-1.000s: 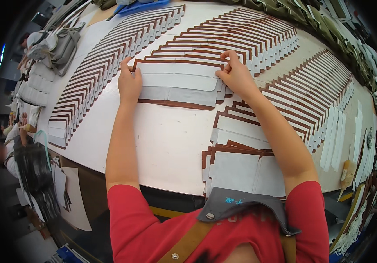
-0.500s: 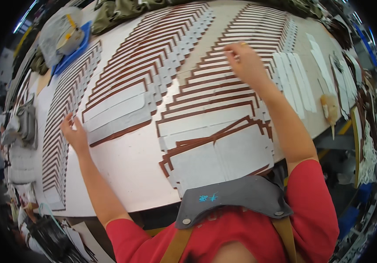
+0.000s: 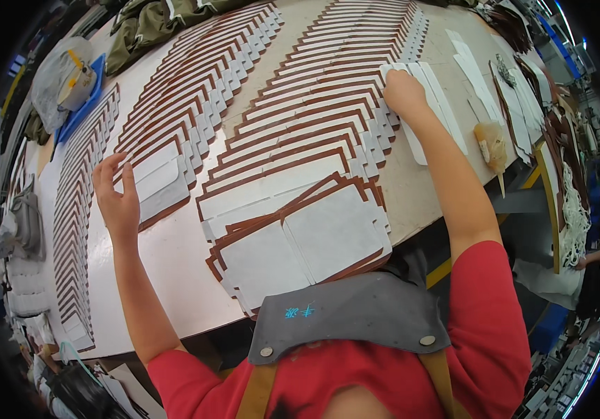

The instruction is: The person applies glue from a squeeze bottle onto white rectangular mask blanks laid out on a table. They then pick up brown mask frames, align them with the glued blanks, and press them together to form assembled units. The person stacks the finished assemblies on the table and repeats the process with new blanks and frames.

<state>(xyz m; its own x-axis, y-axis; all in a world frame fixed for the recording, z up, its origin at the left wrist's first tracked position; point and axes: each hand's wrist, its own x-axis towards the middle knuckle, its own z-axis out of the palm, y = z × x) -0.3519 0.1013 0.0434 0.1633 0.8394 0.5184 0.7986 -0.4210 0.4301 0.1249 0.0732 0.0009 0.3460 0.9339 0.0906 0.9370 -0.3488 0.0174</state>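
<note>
My right hand (image 3: 403,91) presses, fingers flat, on the white strips (image 3: 431,105) at the far edge, probably picking one. My left hand (image 3: 117,199) hovers open, holding nothing, by the laid brown-edged panel (image 3: 157,185); next I must pinch one strip.

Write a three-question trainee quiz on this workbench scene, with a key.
1. True or false: the right hand rests on the loose white strips.
2. Which colour edges the overlapping white panels? A green, B brown, C blue.
3. What does the left hand hover beside?

Key: 1 true. 2 B. 3 The white panel ending the left row, on the table.
</note>
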